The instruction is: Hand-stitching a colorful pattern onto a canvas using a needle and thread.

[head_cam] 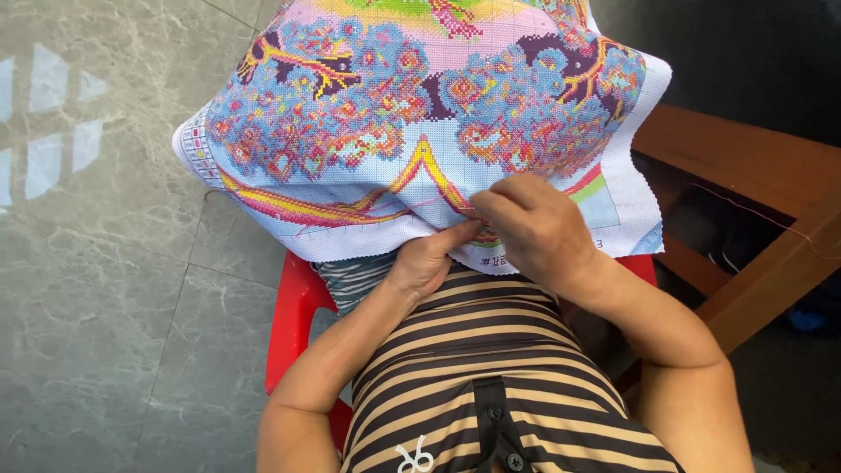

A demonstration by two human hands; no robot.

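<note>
Pink thread is being pinched between the fingers (pixel 487 203) of the right hand (pixel 536 229) at the lower edge of the cross-stitch cloth (pixel 412 114), where a stitch appears to be under way; no needle can be made out. The left hand (pixel 427 261) is tucked under the hem, thumb pressed up against the fabric, its other fingers hidden. The cloth is draped over the lap above a red plastic stool (pixel 296 315), with a wooden bench (pixel 753 175) to the right and grey marble floor (pixel 96 289) to the left. A steady pull-through, with the fabric kept taut, is judged to be called for.
</note>
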